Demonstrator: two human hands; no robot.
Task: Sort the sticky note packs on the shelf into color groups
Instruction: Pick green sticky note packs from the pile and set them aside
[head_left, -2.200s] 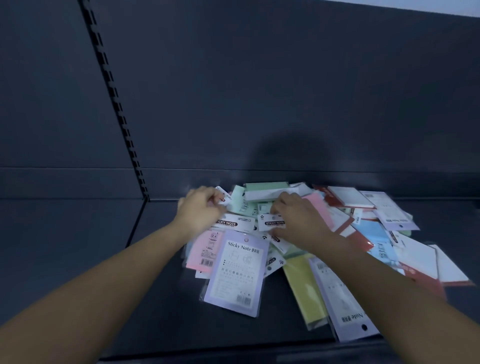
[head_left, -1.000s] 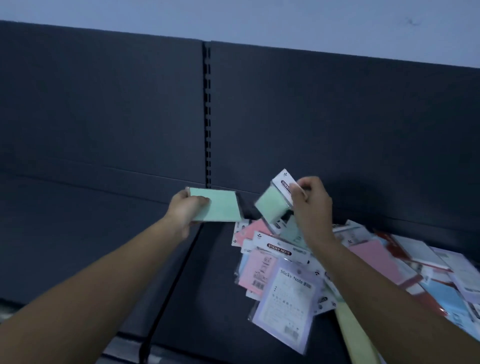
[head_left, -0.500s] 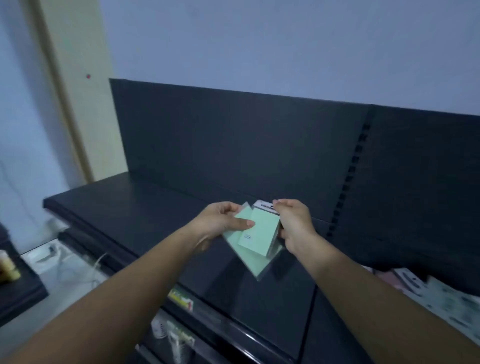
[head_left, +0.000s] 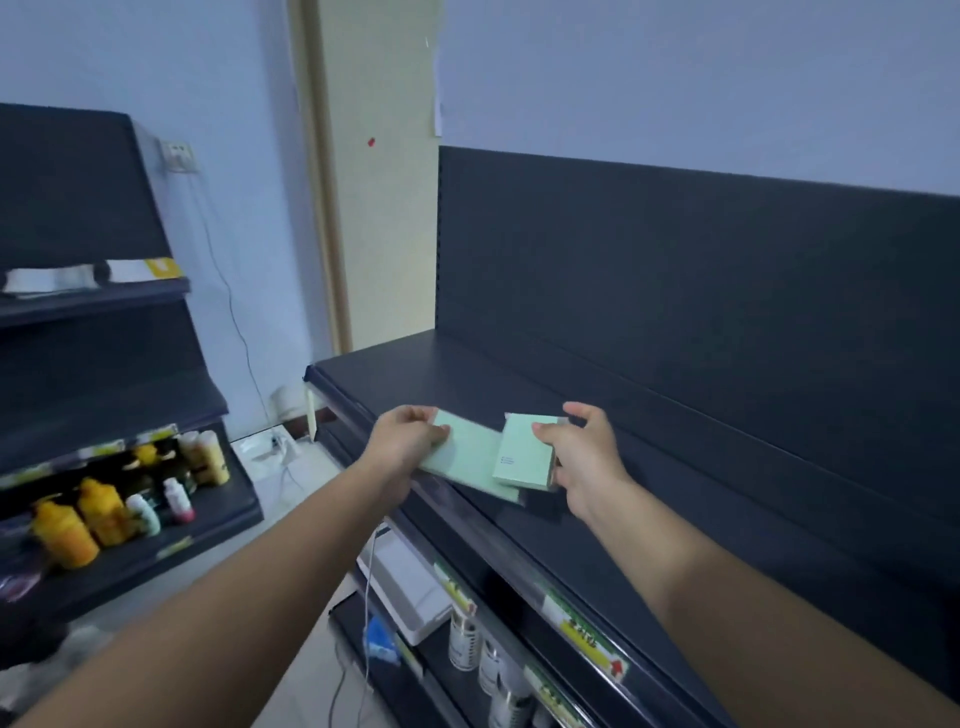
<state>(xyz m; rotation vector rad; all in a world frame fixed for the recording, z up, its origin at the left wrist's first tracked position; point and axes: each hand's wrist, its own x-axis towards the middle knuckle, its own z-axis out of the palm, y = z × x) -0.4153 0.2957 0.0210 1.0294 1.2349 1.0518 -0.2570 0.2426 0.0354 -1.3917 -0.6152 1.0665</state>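
I'm seeing a small shop. Dark gondola shelf (head_left: 415, 379) with tall back panel (head_left: 675, 291) on the right, price-label strips (head_left: 587, 629) along shelf edges, tins (head_left: 463, 644) below, second shelving unit (head_left: 104, 400) far left stocked with yellow bottles (head_left: 62, 535).

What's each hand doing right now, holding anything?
Left hand: holds the larger green pack.
Right hand: holds the smaller green pack, overlapping the larger one.
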